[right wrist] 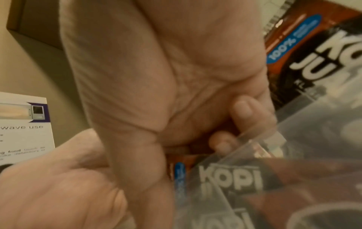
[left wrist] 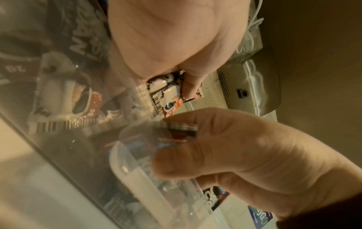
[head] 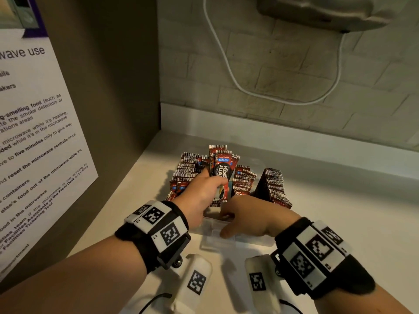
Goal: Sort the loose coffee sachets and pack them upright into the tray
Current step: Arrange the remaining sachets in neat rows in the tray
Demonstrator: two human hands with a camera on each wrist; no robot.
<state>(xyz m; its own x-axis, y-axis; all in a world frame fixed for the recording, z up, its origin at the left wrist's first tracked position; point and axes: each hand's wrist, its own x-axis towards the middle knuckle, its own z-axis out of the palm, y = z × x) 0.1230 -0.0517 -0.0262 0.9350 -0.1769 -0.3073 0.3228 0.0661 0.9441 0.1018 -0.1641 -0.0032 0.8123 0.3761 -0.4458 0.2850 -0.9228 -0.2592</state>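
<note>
A clear plastic tray (head: pixel 217 242) stands on the counter, holding several rows of red-and-black coffee sachets (head: pixel 274 184) on edge. My left hand (head: pixel 204 193) grips a bundle of sachets (head: pixel 223 171) upright over the middle of the tray. The left wrist view shows its fingers curled round the bundle (left wrist: pixel 166 93). My right hand (head: pixel 247 218) reaches over the tray's front rim. Its thumb and finger pinch the edge of one sachet (left wrist: pixel 183 129) just inside the clear wall (left wrist: pixel 137 178). The right wrist view shows my right palm (right wrist: pixel 156 62), a "KOPI JUAN" sachet (right wrist: pixel 323 54) and the tray wall (right wrist: pixel 313 131).
A cabinet side with a microwave-use poster (head: pixel 34 132) closes off the left. A brick wall with a looping white cable (head: pixel 226 64) and a grey appliance (head: pixel 328 12) stands behind the tray. Pale counter (head: pixel 340 223) stretches to the right.
</note>
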